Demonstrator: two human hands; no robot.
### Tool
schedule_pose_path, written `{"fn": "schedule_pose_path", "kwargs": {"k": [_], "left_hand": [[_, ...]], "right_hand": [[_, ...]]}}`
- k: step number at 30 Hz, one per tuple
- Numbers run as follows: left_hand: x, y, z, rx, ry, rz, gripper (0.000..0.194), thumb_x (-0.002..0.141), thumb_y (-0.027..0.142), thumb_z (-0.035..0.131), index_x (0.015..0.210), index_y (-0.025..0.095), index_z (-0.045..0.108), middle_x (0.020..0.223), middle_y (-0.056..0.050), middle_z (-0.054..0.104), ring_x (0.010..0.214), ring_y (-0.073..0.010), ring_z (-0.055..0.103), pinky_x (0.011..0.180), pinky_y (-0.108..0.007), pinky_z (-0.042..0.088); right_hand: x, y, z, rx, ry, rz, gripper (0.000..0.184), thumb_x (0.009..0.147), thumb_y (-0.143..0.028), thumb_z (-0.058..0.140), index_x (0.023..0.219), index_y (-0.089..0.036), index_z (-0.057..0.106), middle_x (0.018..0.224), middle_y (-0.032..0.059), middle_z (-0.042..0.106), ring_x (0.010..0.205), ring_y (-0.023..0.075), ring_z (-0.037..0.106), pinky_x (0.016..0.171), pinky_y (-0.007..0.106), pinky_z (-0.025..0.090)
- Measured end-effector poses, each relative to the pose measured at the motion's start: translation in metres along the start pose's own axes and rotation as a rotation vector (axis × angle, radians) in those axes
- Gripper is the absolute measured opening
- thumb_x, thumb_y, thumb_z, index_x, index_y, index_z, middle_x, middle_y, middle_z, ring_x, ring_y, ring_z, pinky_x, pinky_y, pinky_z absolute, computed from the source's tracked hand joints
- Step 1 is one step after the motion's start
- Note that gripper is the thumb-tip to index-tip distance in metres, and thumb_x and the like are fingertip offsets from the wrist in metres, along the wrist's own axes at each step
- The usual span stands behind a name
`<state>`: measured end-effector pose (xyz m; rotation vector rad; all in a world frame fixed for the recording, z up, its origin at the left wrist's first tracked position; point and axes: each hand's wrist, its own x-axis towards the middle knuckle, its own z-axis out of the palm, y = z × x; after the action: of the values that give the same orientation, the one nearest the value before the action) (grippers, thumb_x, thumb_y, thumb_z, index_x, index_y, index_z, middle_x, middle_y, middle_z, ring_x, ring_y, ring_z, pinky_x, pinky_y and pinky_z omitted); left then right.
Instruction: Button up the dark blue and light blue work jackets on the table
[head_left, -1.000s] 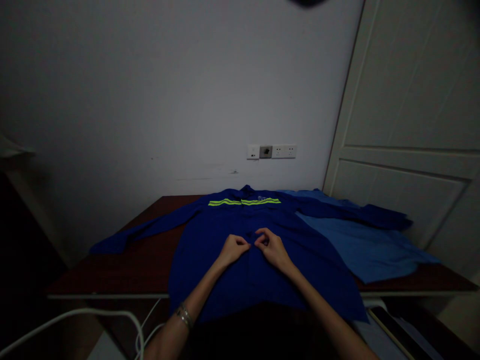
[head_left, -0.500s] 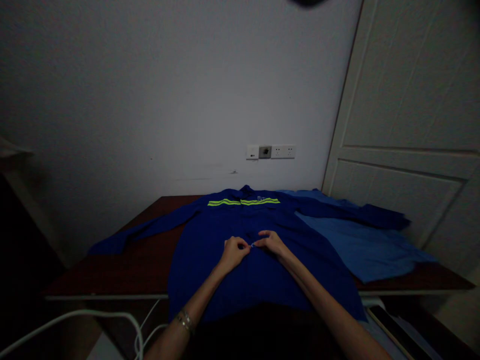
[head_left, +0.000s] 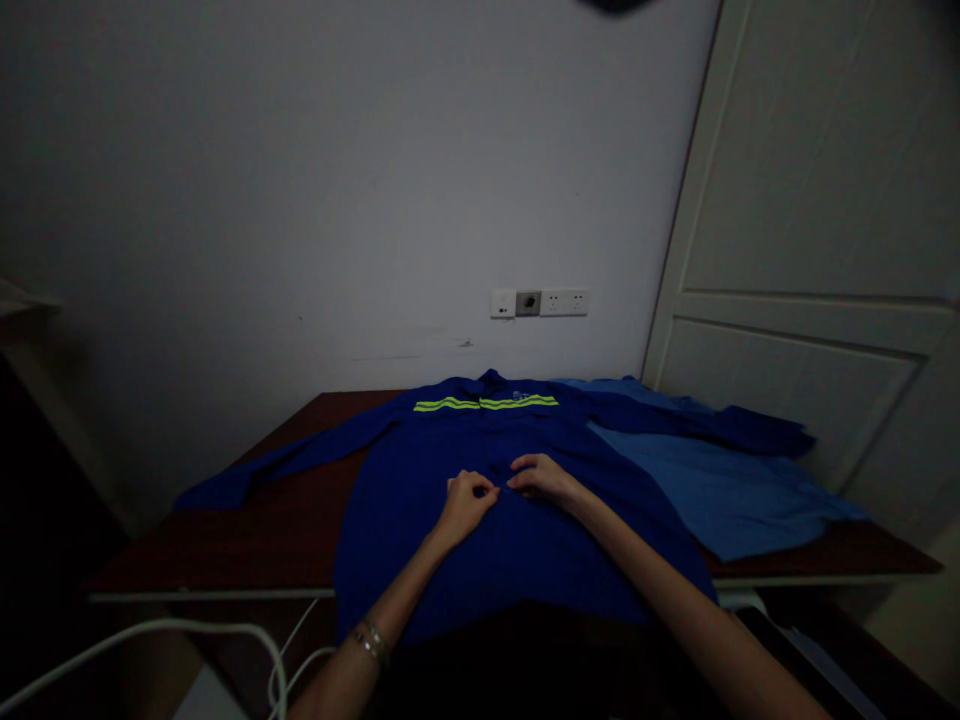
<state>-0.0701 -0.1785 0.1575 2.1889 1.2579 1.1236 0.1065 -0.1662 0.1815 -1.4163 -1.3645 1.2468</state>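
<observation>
A dark blue work shirt (head_left: pixel 435 440) lies spread face up, its collar toward the wall and its hem hanging over the near edge. Yellow-green reflective strips cross its chest. My left hand (head_left: pixel 469 505) pinches the cloth at the front opening, thumb against forefinger. Just to its right, my right hand (head_left: pixel 541 478) has its fingertips pinched at the same opening, almost meeting the left ones. Whatever small part lies between the fingertips is too dark to make out.
A lighter blue garment (head_left: pixel 697 490) lies under the shirt's right-hand sleeve. Both rest on a dark red table (head_left: pixel 292 540) against the wall. Wall sockets (head_left: pixel 564 302) sit above it, a white door (head_left: pixel 810 350) stands at right, and a white cable (head_left: pixel 187 625) loops at lower left.
My right hand has turned flatter and its forearm has swung outward to the right. The left hand keeps its pinch in nearly the same spot. The shirt lies much as before.
</observation>
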Motion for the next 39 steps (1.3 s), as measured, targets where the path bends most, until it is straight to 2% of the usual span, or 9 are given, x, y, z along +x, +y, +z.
{"fn": "schedule_pose_path", "kwargs": {"k": [5,8,12,15,19,24,29,34,39], "left_hand": [[0.004,-0.009,0.004,-0.079,0.027,-0.023,0.018,0.071,0.030,0.057,0.064,0.018,0.067,0.072,-0.003,0.068,0.075,-0.0173,0.058,0.077,-0.029,0.038],[0.005,-0.010,0.006,-0.148,0.012,-0.041,0.019,0.071,0.030,0.056,0.065,0.017,0.068,0.072,-0.003,0.068,0.072,-0.0168,0.059,0.073,-0.027,0.041],[0.006,-0.008,0.006,-0.222,0.013,-0.069,0.020,0.070,0.030,0.056,0.066,0.015,0.068,0.071,-0.004,0.068,0.069,-0.0165,0.060,0.065,-0.025,0.042],[0.006,-0.005,0.005,-0.225,0.003,-0.108,0.021,0.070,0.031,0.056,0.064,0.014,0.068,0.068,-0.004,0.068,0.068,-0.0168,0.060,0.063,-0.024,0.042],[0.005,-0.002,0.004,-0.232,0.002,-0.132,0.022,0.068,0.032,0.057,0.063,0.014,0.067,0.067,-0.004,0.067,0.068,-0.0172,0.059,0.063,-0.025,0.042],[0.006,-0.007,0.003,-0.289,0.024,-0.142,0.025,0.068,0.035,0.057,0.063,0.013,0.067,0.066,-0.004,0.066,0.067,-0.0165,0.058,0.063,-0.024,0.042],[0.003,0.005,-0.015,-0.367,0.120,-0.146,0.027,0.070,0.038,0.056,0.069,0.013,0.067,0.071,-0.004,0.066,0.068,-0.0164,0.057,0.062,-0.024,0.041],[-0.028,0.036,-0.030,-0.204,0.047,0.129,0.018,0.075,0.030,0.055,0.069,0.017,0.065,0.073,-0.003,0.064,0.073,-0.0146,0.055,0.070,-0.025,0.040],[-0.074,0.044,-0.007,0.080,-0.095,0.283,0.009,0.075,0.026,0.060,0.078,0.020,0.066,0.083,-0.003,0.063,0.083,-0.0165,0.053,0.084,-0.033,0.036]], "right_hand": [[-0.050,-0.007,0.011,-0.407,0.184,-0.556,0.011,0.066,-0.021,0.062,0.076,-0.017,0.058,0.076,0.0014,0.062,0.073,0.0148,0.057,0.067,0.027,0.044],[-0.097,0.000,0.028,-0.640,0.189,-0.738,0.008,0.073,-0.019,0.057,0.081,-0.020,0.058,0.085,0.0026,0.061,0.083,0.0166,0.055,0.076,0.029,0.043],[-0.134,0.024,0.055,-0.951,0.097,-0.860,0.022,0.073,-0.015,0.059,0.094,-0.022,0.056,0.097,0.0052,0.059,0.092,0.0206,0.052,0.079,0.034,0.042],[-0.136,0.041,0.065,-1.079,0.141,-0.890,0.029,0.072,-0.011,0.058,0.099,-0.021,0.055,0.105,0.0079,0.058,0.098,0.0243,0.050,0.081,0.038,0.041],[-0.129,0.048,0.065,-1.095,0.191,-0.933,0.028,0.076,-0.006,0.051,0.100,-0.020,0.056,0.099,0.0093,0.060,0.097,0.0246,0.053,0.080,0.038,0.042],[-0.122,0.039,0.055,-0.718,0.161,-0.858,0.022,0.081,-0.011,0.046,0.094,-0.021,0.061,0.088,0.0051,0.065,0.084,0.0176,0.058,0.078,0.031,0.045],[-0.102,0.024,0.034,-0.169,0.310,-0.526,0.019,0.075,-0.032,0.056,0.082,-0.018,0.067,0.080,0.0050,0.068,0.074,0.0185,0.063,0.069,0.029,0.049],[-0.083,0.016,0.011,0.147,0.373,-0.355,0.033,0.058,-0.040,0.069,0.079,-0.015,0.069,0.073,0.0067,0.069,0.071,0.0217,0.064,0.065,0.031,0.050],[-0.080,0.014,0.002,0.230,0.408,-0.298,0.039,0.054,-0.040,0.072,0.082,-0.014,0.070,0.071,0.0072,0.069,0.071,0.0230,0.064,0.065,0.032,0.051]]}}
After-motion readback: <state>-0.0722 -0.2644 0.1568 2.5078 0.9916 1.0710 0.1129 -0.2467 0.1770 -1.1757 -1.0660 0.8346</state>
